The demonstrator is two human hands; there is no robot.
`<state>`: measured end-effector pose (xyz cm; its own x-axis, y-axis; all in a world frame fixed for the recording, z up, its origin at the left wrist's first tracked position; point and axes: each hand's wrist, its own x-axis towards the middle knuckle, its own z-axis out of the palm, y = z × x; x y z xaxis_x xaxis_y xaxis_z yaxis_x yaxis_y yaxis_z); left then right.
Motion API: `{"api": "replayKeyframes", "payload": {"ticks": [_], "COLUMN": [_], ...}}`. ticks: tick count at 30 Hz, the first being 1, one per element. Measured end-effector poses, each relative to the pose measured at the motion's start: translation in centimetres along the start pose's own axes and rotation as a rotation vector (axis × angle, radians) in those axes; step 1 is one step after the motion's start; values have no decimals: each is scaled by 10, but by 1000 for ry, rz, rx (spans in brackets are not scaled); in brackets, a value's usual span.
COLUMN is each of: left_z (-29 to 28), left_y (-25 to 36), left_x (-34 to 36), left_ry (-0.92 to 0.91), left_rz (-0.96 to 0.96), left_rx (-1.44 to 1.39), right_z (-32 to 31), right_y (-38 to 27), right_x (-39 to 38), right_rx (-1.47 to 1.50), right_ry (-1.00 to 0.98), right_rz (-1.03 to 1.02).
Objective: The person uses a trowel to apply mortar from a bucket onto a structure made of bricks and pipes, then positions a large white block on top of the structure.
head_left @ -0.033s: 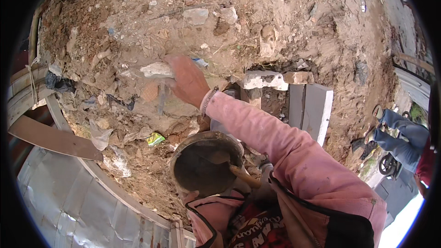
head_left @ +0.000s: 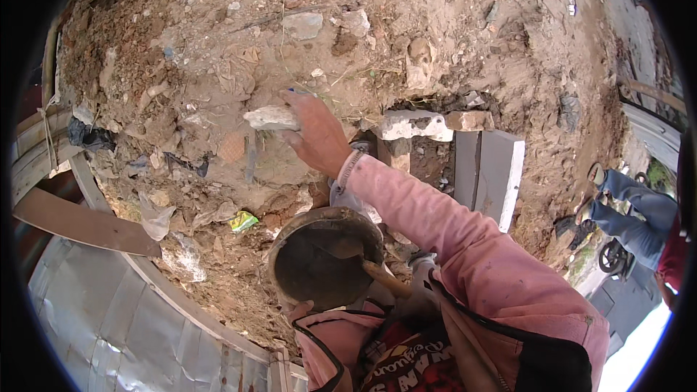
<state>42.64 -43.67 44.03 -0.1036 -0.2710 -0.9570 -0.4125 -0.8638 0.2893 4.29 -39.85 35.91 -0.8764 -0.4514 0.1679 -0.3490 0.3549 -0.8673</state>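
My right hand (head_left: pixel 319 136) is closed around one end of a whitish, rough chunk of stone (head_left: pixel 270 117), held over the dirt ahead of me. Close to my body is a round, mud-caked bucket (head_left: pixel 279 276) with grey inside it. A trowel leans in the bucket, its wooden handle (head_left: pixel 386 280) lying over the right rim. Only a little of my left hand (head_left: pixel 300 309) shows, gripping the bucket's near rim; the rest is hidden by the bucket and my sleeve.
Right of my hand, a white-faced block (head_left: pixel 415 125) and a brick (head_left: pixel 470 121) edge a hole, beside grey slabs (head_left: pixel 501 174). Metal sheeting (head_left: pixel 109 312) and a brown board (head_left: pixel 83 221) stand at left. A person in jeans (head_left: pixel 628 207) is at far right.
My right hand has moved a little to the right and nearer to me, carrying the stone chunk along. The bucket and trowel stay in place.
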Motion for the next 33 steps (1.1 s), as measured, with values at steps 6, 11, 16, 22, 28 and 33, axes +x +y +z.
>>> {"api": "replayKeyframes", "payload": {"ticks": [6, 11, 16, 22, 28, 33], "left_z": [32, 48, 62, 63, 56, 39], "left_y": [-14, -21, -30, -29, -38, -45], "left_x": [21, 31, 42, 58, 73, 81], "left_ry": [-29, 14, 14, -20, -42, -36], "left_rz": [-69, -101, -141, -88, -84, -91], "left_rx": [97, 150, 185, 147, 113, 98], "right_z": [-163, -198, -184, -119, -57, -84], "right_y": [201, 305, 322, 192, 193, 178], "right_x": [-153, -175, -138, 27, 97, 92], "right_rx": [-492, -546, -603, -351, -463, -152], "right_ry": [-114, -55, 9, 149, 218, 374], "right_rz": [341, 380, 359, 36, 159, 272]}}
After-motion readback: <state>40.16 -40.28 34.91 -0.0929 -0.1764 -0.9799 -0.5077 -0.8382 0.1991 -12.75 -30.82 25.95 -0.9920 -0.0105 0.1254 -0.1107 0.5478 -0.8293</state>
